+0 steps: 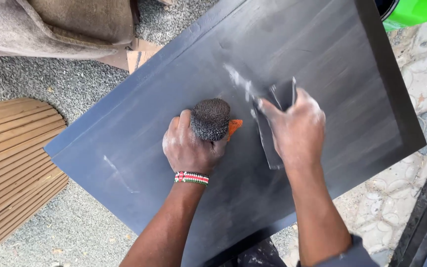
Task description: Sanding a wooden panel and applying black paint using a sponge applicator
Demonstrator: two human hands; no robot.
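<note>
A large dark grey painted board lies flat beneath me. My left hand grips a round dark sponge with an orange underside, resting it on the board; a beaded bracelet circles that wrist. My right hand presses a folded dark sheet of sandpaper flat against the board, just right of the sponge. White dust streaks run up and left from the sandpaper. Both hands are dusted pale.
A slatted wooden panel lies on the gravel at left. Brown upholstered cushions sit at top left, a green container at top right, and dark boards on patterned paving at bottom right.
</note>
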